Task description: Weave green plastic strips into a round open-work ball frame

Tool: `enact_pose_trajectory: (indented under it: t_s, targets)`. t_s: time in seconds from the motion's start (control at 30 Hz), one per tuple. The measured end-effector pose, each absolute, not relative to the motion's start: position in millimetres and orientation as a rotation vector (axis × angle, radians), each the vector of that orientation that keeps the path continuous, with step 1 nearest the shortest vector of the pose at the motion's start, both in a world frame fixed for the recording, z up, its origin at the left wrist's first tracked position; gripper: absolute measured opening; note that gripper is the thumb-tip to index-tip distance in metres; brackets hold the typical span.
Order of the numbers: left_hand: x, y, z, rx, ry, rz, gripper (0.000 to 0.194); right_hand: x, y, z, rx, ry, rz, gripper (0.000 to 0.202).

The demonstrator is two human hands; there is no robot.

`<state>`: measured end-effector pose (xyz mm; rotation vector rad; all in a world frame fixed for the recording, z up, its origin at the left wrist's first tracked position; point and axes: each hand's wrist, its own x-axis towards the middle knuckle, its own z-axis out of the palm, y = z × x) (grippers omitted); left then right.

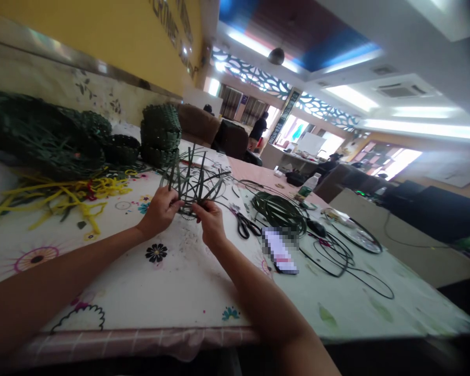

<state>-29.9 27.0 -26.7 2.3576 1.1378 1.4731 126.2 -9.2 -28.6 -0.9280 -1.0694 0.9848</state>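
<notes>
A partly woven piece of dark green strips (198, 180) stands over the patterned tablecloth (141, 292), its loose strip ends pointing up and outward. My left hand (161, 211) grips its near left edge, thumb and fingers pressed together. At the near right edge, my right hand (210, 222) pinches the same piece between thumb and fingers. The two hands are a small gap apart. Black-handled scissors (247, 225) lie just right of my right hand.
Dark woven baskets (160, 133) and yellow strips (82, 198) are at the left. Rightward lie a green strip coil (278, 211), a phone (280, 250), a bottle (308, 185) and looped black cord (348, 269). A person (259, 128) stands far back.
</notes>
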Motion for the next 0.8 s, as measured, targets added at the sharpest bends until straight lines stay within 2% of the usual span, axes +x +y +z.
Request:
enact_pose_trajectory:
  t_s: [0.17, 0.37, 0.57, 0.8]
  targets:
    - [-29.2, 29.3, -27.9, 2.187, 1.262, 1.487, 0.022, 124.0, -9.3, -27.2, -0.861, -1.021, 0.984, 0.022]
    - [-27.2, 26.0, -32.2, 2.176, 1.285, 1.501, 0.022, 127.2, -6.7, -26.9, -1.053, -1.069, 0.96, 0.026]
    - [-26.4, 27.0, -30.6, 2.102, 1.348, 1.505, 0.022, 125.7, -9.6, -30.3, -0.866, -1.158, 0.895, 0.019]
    - [-31.6, 25.2, -18.7, 1.893, 1.328, 1.361, 0.032, 133.7, -12.7, -28.6, -0.981, -1.619, 0.458, 0.014]
